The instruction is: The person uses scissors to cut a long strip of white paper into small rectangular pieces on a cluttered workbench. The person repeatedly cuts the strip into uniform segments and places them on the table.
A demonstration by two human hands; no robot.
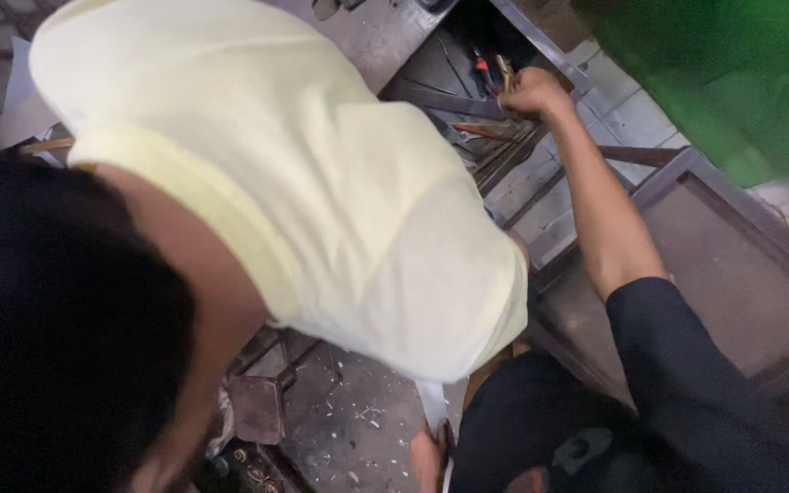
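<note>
My right hand (533, 91) reaches far forward on a bare forearm with a black sleeve, into a dark metal shelf of tools (449, 68). Its fingers are closed in a fist around a small yellowish tool (505, 66) whose tip sticks out above the knuckles. Just left of it lie pliers with red handles (479, 64). My left hand is hidden. A co-worker in a pale yellow shirt (321, 183) bends over in front of me and covers most of the left side, with dark hair (57, 329) close to the camera.
A rusty metal frame with a flat panel (732, 265) stands at the right. A large green object (732, 73) fills the top right corner. Tiled floor (614, 100) shows behind the shelf. Small debris litters the grey floor (358, 429) below.
</note>
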